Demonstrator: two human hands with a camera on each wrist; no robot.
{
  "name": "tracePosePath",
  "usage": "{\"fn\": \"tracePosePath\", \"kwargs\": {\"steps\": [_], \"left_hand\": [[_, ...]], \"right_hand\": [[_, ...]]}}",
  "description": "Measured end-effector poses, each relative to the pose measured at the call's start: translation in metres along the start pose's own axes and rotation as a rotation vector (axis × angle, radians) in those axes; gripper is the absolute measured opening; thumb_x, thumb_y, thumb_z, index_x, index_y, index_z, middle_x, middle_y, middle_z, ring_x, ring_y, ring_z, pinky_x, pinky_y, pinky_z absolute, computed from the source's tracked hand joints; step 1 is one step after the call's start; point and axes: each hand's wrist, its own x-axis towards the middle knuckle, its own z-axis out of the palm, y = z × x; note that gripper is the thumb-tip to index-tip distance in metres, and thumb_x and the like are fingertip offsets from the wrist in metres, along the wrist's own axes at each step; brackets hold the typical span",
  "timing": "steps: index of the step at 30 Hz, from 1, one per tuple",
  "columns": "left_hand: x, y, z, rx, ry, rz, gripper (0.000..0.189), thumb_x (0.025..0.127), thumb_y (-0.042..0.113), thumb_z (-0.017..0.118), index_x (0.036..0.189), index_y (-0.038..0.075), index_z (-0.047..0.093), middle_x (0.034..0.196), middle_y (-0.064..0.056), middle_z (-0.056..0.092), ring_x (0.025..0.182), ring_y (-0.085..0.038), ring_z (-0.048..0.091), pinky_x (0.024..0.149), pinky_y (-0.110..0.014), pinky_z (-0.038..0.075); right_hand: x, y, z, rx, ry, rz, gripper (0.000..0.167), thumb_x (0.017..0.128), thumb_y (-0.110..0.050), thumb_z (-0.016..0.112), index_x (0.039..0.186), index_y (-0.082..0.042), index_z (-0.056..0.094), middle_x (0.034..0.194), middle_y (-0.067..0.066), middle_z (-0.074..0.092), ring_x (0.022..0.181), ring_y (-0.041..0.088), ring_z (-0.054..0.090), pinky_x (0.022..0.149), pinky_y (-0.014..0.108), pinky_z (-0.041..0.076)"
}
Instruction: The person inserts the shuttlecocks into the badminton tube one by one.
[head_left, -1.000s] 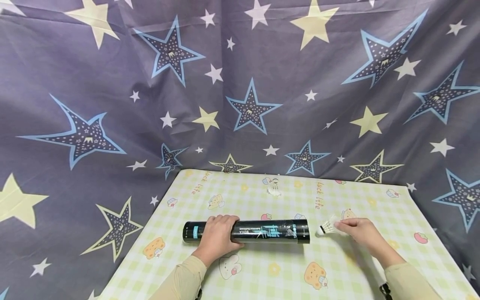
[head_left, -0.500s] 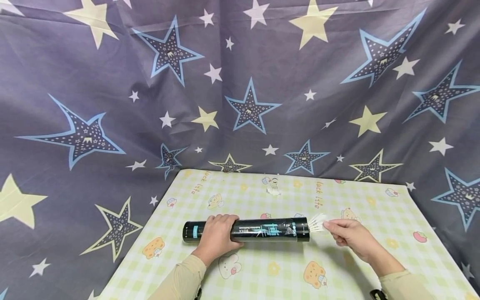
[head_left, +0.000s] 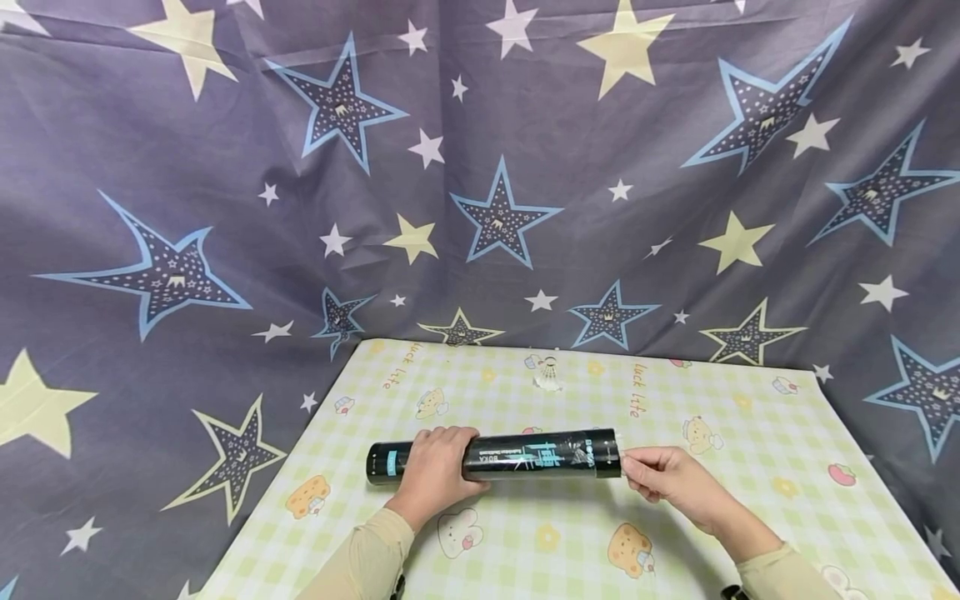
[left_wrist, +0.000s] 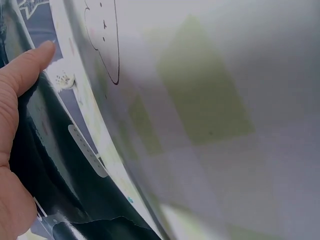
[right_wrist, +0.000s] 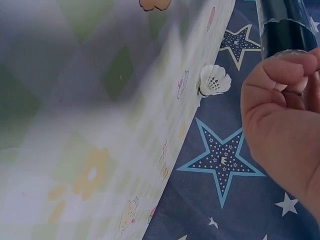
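Note:
My left hand (head_left: 438, 467) grips a black shuttlecock tube (head_left: 540, 454) with blue print, thumb below and fingers over the top. The tube lies sideways, raised a little over the table at its right end. At that end my right hand (head_left: 678, 483) pinches a shuttlecock by its feathers. Most of the shuttlecock is hidden inside the tube, with only a sliver of white feather at the mouth. The right wrist view has the curled fingers (right_wrist: 290, 70) right against the tube's rim.
A second white shuttlecock (head_left: 548, 377) stands cork up at the back of the table. The tabletop wears a green checked cloth (head_left: 540, 558) with cartoon prints. Behind it hangs a dark curtain (head_left: 495, 108) with stars.
My right hand has moved left, taking the shuttlecock from outside the tube's mouth to almost fully inside. The tube's right end has risen slightly; my left hand keeps its grip.

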Motion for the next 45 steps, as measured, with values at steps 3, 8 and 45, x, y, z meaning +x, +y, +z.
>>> {"fn": "tracePosePath", "kwargs": {"steps": [3, 8, 45], "left_hand": [[0.000, 0.000, -0.001, -0.011, -0.003, -0.007, 0.081, 0.064, 0.061, 0.097, 0.130, 0.023, 0.068, 0.119, 0.004, 0.077, 0.102, -0.018, 0.070, 0.090, -0.041, 0.050], [0.001, 0.002, -0.001, -0.026, 0.004, -0.010, 0.080, 0.064, 0.060, 0.097, 0.128, 0.022, 0.068, 0.118, 0.004, 0.077, 0.103, -0.018, 0.070, 0.090, -0.041, 0.049], [-0.002, -0.001, -0.005, -0.001, -0.004, -0.006, 0.083, 0.063, 0.061, 0.098, 0.130, 0.022, 0.068, 0.120, 0.003, 0.078, 0.103, -0.019, 0.071, 0.091, -0.042, 0.051]], "right_hand": [[-0.001, -0.001, 0.004, -0.019, 0.032, 0.018, 0.039, 0.108, -0.021, 0.065, 0.127, 0.012, 0.067, 0.074, -0.009, 0.062, 0.065, 0.004, 0.052, 0.066, 0.024, 0.049], [0.000, -0.002, 0.016, 0.000, 0.062, 0.076, 0.032, 0.103, -0.025, 0.072, 0.119, 0.003, 0.069, 0.068, -0.007, 0.067, 0.055, 0.005, 0.051, 0.058, 0.023, 0.046], [0.007, -0.002, 0.028, 0.081, -0.188, 0.083, 0.033, 0.113, -0.033, 0.053, 0.120, -0.003, 0.064, 0.056, -0.010, 0.054, 0.042, 0.002, 0.052, 0.047, 0.022, 0.044]]}}
